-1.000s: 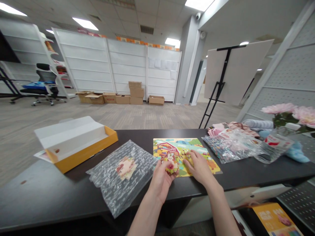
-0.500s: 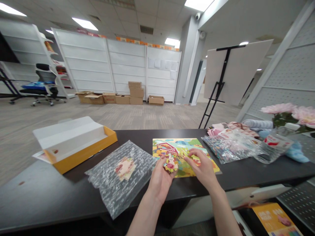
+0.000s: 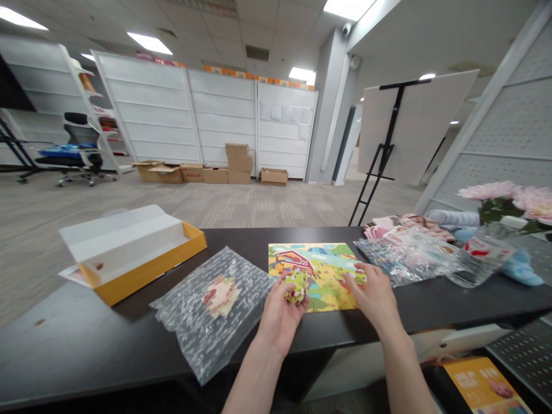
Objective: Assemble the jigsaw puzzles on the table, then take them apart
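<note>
My left hand (image 3: pixel 281 313) is closed around a small stack of jigsaw puzzle pieces (image 3: pixel 297 286), the top one yellow-green. It hovers over the lower left of a colourful farm-scene puzzle board (image 3: pixel 321 299) with a red barn, lying flat on the dark table. Over the board's right side is my right hand (image 3: pixel 375 293), thumb and index finger apart and close to the surface. No piece shows clearly between them; the hand hides the board's right end. Left of the board lies a clear plastic bag (image 3: pixel 185 310) with a cluster of puzzle pieces (image 3: pixel 219 295) on or inside it.
An open yellow box (image 3: pixel 150 273) with a white inside stands at the table's left. To the right are plastic packets (image 3: pixel 405 256), folded cloths (image 3: pixel 425 224) and pink flowers (image 3: pixel 500 192). An orange box (image 3: pixel 483 382) sits below the table's front edge.
My right hand has moved right across the board. The top piece in my left hand now looks yellow-green, where a cow's face showed before.
</note>
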### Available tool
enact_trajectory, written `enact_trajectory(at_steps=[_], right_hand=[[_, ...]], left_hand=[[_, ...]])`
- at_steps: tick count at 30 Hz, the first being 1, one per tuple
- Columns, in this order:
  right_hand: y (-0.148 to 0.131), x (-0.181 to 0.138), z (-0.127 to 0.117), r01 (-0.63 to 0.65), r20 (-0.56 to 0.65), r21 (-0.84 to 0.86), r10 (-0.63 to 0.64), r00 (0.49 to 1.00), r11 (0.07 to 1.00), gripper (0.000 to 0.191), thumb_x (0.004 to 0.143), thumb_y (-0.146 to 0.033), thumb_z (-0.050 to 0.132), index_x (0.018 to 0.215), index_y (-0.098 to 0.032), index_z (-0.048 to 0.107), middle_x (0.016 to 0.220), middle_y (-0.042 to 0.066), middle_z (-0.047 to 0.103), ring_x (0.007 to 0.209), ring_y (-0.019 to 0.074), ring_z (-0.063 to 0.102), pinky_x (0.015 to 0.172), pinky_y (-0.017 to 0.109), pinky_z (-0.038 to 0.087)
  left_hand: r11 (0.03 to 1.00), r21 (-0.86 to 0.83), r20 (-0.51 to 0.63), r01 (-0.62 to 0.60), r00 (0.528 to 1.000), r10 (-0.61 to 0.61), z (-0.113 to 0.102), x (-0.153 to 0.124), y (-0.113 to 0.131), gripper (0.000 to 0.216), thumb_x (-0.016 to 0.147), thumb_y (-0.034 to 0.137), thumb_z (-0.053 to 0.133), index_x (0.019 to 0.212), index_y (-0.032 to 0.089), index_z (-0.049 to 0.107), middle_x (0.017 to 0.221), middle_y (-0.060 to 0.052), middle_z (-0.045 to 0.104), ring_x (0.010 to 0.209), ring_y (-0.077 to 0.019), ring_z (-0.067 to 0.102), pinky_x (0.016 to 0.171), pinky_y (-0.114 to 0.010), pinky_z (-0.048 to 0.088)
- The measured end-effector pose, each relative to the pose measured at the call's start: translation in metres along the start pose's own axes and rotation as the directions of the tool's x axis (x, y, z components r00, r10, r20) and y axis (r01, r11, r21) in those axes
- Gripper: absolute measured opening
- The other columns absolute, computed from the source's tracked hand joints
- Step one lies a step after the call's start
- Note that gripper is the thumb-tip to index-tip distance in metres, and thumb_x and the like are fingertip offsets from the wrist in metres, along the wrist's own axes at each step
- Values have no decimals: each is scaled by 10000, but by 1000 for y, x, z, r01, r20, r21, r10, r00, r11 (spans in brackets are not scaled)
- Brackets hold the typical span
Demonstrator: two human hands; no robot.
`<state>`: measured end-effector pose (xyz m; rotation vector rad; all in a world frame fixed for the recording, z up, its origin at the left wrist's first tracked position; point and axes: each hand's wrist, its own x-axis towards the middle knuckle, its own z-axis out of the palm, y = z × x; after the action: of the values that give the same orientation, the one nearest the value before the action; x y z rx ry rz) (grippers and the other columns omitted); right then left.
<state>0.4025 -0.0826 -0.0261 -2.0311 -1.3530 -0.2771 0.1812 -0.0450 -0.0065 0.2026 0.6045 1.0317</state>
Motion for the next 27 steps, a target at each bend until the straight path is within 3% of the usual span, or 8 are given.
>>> enact_trajectory(at_steps=[3, 6, 11, 20, 23, 27], right_hand=[[27, 2, 3, -159, 65, -274, 183, 981, 948, 566, 900, -541, 601, 1267, -111, 607, 1199, 221, 657, 1127, 393, 612, 967, 499, 473], [27, -1, 8, -170, 126, -376, 233, 964, 911, 596, 920, -580, 556, 1319, -139, 591, 1214, 204, 658, 1112, 395, 623, 924, 476, 489], [17, -2, 10, -161, 125, -394, 226, 966, 905, 486, 972, -478, 488, 1312, -149, 599, 1238, 197, 662, 1108, 373, 635, 906, 459, 496], [35, 2, 4, -189, 118, -330, 239, 964, 925, 385, 990, -259, 408, 1295, -163, 623, 1215, 155, 697, 1055, 311, 663, 866, 410, 505], [38, 3, 7, -141, 113, -305, 183, 977, 942, 370, 989, -277, 435, 1259, -188, 672, 1247, 146, 677, 1055, 302, 660, 878, 406, 504], [40, 3, 15, -64, 127, -271, 102, 987, 960, 396, 985, -432, 496, 1227, -189, 695, 1317, 151, 633, 1117, 314, 638, 933, 416, 489]], left_hand=[[1000, -4, 38, 22, 999, -22, 1, -1, 1, 398, 823, 31, 570, 1187, 188, 538, 910, -85, 696, 680, -155, 662, 585, -261, 557], [1000, 7, 42, 23, 999, -23, 2, -2, -1, 405, 834, 47, 572, 1209, 194, 537, 927, -83, 697, 685, -156, 663, 593, -269, 568], [999, 34, 32, 31, 999, -32, 2, -2, -2, 370, 839, 85, 595, 1189, 198, 547, 954, -82, 693, 726, -174, 683, 602, -276, 571], [998, 65, 24, 13, 1000, -14, -2, 1, -1, 342, 795, 82, 641, 1104, 200, 557, 944, -70, 696, 742, -175, 694, 605, -259, 562], [998, 64, 25, 13, 1000, -14, -2, 2, -1, 352, 787, 79, 642, 1103, 203, 549, 934, -68, 699, 729, -171, 691, 611, -265, 563], [998, 69, 36, 11, 999, -13, -3, 1, -1, 339, 787, 78, 642, 1092, 200, 555, 928, -63, 698, 720, -163, 685, 613, -262, 560]])
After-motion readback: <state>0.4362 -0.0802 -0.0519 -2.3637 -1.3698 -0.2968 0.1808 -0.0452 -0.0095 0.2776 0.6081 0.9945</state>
